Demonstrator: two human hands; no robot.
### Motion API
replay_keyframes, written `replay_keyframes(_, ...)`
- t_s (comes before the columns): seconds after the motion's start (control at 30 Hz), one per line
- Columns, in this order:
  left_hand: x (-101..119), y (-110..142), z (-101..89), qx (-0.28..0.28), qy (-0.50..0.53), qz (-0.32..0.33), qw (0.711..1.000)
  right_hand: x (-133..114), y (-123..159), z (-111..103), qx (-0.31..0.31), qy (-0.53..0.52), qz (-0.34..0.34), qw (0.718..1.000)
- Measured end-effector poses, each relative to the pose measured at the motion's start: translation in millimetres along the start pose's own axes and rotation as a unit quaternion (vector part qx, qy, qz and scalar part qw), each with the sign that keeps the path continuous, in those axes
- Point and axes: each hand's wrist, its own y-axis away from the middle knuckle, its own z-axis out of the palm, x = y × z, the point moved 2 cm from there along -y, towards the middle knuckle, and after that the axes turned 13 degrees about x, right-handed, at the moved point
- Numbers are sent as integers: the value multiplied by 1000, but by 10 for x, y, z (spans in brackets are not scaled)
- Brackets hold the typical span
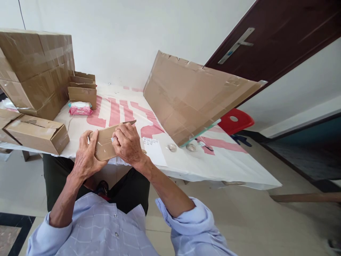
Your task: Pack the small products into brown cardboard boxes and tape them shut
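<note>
Above the table's front edge, my left hand (86, 156) grips a small brown cardboard box (104, 145) by its left end, thumb along the near side. The box is tilted, and its face shines as if taped. My right hand (128, 144) is closed over its right part, fingers curled against the face. A small white label (112, 139) shows at those fingertips; the rest of it is hidden. Just right of my right hand, a white sheet (157, 156) with several small printed labels along its top lies on the table.
Large taped cartons (39, 71) and a long box (37, 131) stand at left, near a pink wipes pack (80, 108) and upright cardboard pieces (82, 93). A big cardboard panel (194, 96) leans at right, behind two clear tape rolls (172, 147). A red stool (237, 121) is beyond.
</note>
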Motion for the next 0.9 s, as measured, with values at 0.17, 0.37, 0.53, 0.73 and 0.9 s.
replay_keyframes(0.17,-22,-10,-18,1,-7,-27,1000,-68,33,-23,2,-25,-11,1000)
replay_keyframes(0.37,-24,-12,-31,-4,-6,-32,999,-69,26,-19,-19,-35,19,999)
replay_keyframes(0.53,-33,-8,-37,-3,-1,-19,1000,-81,11,-21,3,-25,0,1000)
replay_keyframes(0.73,-37,-1,-34,3,0,-8,1000,-89,11,-30,-11,-35,0,999)
replay_keyframes(0.9,-50,5,-27,4,-1,-10,1000,-84,10,-33,-18,-29,-7,999)
